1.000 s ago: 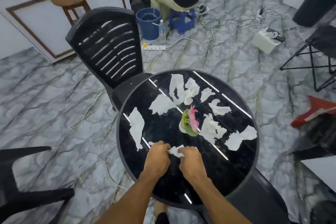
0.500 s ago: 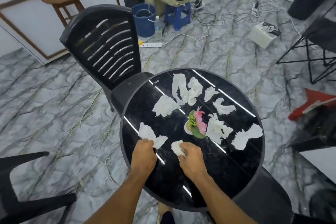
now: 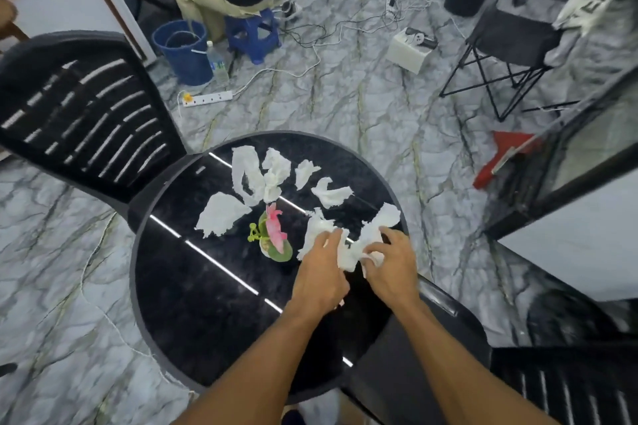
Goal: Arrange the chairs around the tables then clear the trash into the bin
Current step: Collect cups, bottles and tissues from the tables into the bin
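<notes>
Torn tissue pieces [image 3: 221,214] lie scattered over the far half of the round black counter [image 3: 193,304]. A long strip [image 3: 385,219] at the right rim runs from near-left to far-right. The left hand [image 3: 322,274] and right hand [image 3: 392,262] meet at its near end, each grip curled narrow on a bunched tissue wad [image 3: 348,252]. Paper hides the fingertips, and blur obscures the exact hold. A flower ornament [image 3: 272,235] stands just beside the left hand.

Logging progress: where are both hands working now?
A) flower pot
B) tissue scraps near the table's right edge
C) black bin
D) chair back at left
B: the left hand and right hand both hold white tissue scraps by the right rim of the round table.
</notes>
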The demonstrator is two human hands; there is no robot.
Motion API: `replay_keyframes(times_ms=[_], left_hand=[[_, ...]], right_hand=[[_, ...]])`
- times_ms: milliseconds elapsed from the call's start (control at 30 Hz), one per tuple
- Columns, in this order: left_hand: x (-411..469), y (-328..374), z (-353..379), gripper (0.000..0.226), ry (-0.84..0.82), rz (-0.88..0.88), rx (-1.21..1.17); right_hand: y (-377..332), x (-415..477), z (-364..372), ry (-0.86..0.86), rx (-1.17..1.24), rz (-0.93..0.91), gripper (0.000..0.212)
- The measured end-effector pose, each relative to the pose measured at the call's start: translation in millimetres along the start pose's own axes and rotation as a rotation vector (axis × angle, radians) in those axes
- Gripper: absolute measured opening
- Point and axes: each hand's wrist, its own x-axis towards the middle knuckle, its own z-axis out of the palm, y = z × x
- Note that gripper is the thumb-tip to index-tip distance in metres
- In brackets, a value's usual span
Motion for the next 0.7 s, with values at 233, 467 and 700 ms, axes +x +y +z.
replay_keyframes(times_ms=[233,467,700], left_hand=[[44,-20,29,0.079,-0.186,-0.176,0.367],[10,-19,51,0.023,-0.014,-0.127,0.259],[-16,2,49,0.028,0.039,-0.075,0.148]], right_hand=[[30,40,4,-0.387,-0.173,-0.073,0.012],[31,21,3,-0.324,-0.064,-0.063,0.039],[40,-5,-21,-0.330,0.035,0.107,0.020]])
